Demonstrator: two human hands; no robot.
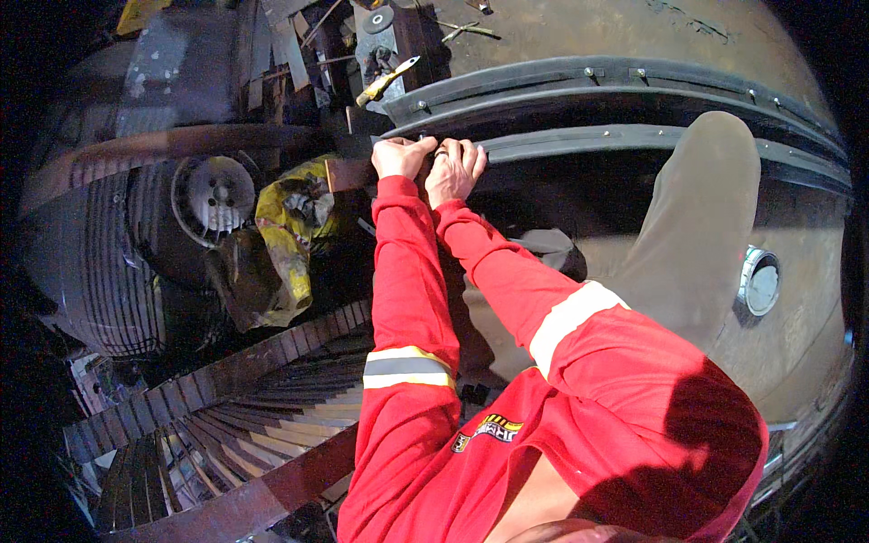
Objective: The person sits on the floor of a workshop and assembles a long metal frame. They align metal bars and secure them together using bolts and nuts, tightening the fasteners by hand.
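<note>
My left hand and my right hand meet side by side at the left end of a long dark strip with small bolts along it. The left fingers are pinched together at the strip's end. Bent fingers of the right hand press close beside them, a dark ring on one. What lies between the fingertips is too small and hidden to name. Just behind runs a second dark bolted strip, curving away to the right. Beyond the hands lies a tool with a yellow handle and a pale tip.
A round tin stands at the right, past my bent knee. To the left are a crumpled yellow cloth, a round metal disc and a slatted metal frame. Metal scraps and a small disc lie at the back.
</note>
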